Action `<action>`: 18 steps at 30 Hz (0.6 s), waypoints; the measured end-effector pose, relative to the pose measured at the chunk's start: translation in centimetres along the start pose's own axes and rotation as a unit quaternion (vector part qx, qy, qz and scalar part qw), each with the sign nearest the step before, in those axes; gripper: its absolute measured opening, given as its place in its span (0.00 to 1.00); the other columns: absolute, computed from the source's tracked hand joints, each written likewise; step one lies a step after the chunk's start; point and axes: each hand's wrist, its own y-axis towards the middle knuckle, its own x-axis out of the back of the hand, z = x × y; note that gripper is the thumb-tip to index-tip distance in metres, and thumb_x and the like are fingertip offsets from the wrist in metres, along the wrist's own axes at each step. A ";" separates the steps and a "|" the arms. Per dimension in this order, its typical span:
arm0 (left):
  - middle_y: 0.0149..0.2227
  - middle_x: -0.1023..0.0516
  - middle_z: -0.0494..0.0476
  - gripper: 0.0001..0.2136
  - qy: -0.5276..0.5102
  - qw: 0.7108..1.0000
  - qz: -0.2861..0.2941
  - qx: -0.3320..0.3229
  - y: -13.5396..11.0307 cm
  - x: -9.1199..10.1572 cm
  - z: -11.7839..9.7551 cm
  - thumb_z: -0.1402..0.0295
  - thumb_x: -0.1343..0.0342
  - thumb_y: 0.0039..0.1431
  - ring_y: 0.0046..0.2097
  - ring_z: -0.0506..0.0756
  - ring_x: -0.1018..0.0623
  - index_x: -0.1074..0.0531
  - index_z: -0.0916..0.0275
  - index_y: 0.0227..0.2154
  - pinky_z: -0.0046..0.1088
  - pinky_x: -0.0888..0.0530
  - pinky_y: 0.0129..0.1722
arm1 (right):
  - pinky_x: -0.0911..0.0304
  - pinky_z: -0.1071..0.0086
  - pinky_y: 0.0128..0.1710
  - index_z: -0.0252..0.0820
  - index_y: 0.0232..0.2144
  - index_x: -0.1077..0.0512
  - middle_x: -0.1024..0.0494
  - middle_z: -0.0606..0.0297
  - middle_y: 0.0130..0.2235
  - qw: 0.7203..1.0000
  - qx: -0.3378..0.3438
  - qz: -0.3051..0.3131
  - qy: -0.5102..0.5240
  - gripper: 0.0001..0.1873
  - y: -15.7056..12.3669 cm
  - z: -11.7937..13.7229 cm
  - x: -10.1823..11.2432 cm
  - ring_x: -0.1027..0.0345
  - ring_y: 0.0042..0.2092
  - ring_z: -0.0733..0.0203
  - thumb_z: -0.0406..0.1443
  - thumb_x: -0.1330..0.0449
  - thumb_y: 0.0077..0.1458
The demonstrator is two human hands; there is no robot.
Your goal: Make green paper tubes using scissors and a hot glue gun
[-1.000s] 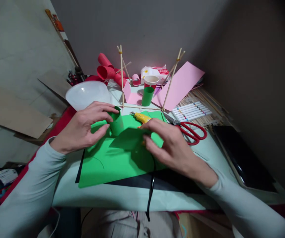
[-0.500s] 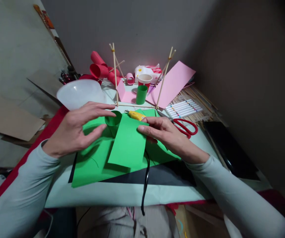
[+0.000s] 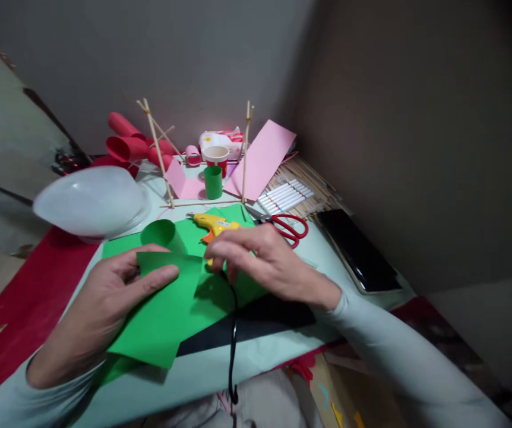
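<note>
- Yellow glue gun (image 3: 215, 223) is laid on green sheets (image 3: 211, 308), barrel roughly crosswise, nozzle pointed left.
- Right hand (image 3: 262, 261) is nearer, placed at the gun's near right; fingers half curled over its handle. Whether the handle is gripped cannot be told.
- Green paper piece (image 3: 162, 315) is pinched in left hand (image 3: 108, 297), thumb on top, left and near side of gun.
- Green paper tube (image 3: 160, 235) is seen left of gun, red-handled scissors (image 3: 274, 219) right.

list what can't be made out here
Head view: left hand, fingers mostly hidden by green sheet.
Head view: yellow glue gun, handle partly hidden by right hand; grip unclear.
Head view: glue gun's label, too small to read.
Head view: left sleeve, cut off by bottom edge.
</note>
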 end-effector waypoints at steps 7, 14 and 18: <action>0.30 0.17 0.47 0.20 -0.135 0.977 0.090 0.141 0.1 -0.4 1.1 0.59 0.24 0.46 0.28 0.52 0.19 0.22 0.55 0.41 0.21 0.23 0.24 | 0.48 0.63 0.33 0.33 0.40 0.25 0.20 0.52 0.39 0.905 -0.165 0.030 -0.391 0.06 -1.5 -2.6 2.9 0.27 0.37 0.52 0.33 0.39 0.66; 0.31 0.16 0.50 0.20 -0.154 0.974 0.081 0.148 -0.1 -0.7 1.2 0.59 0.24 0.46 0.32 0.55 0.17 0.22 0.53 0.42 0.24 0.20 0.27 | 0.48 0.63 0.34 0.35 0.50 0.28 0.22 0.50 0.47 0.858 -0.227 0.021 -0.461 0.11 -1.6 -2.3 3.5 0.26 0.43 0.51 0.32 0.48 0.71; 0.29 0.18 0.49 0.19 -0.117 0.983 0.071 0.122 0.1 -0.2 1.2 0.59 0.24 0.46 0.28 0.52 0.20 0.20 0.56 0.40 0.22 0.22 0.24 | 0.51 0.63 0.31 0.37 0.45 0.27 0.20 0.55 0.42 0.844 -0.259 0.047 -0.468 0.11 -2.0 -2.7 4.4 0.26 0.38 0.53 0.34 0.49 0.71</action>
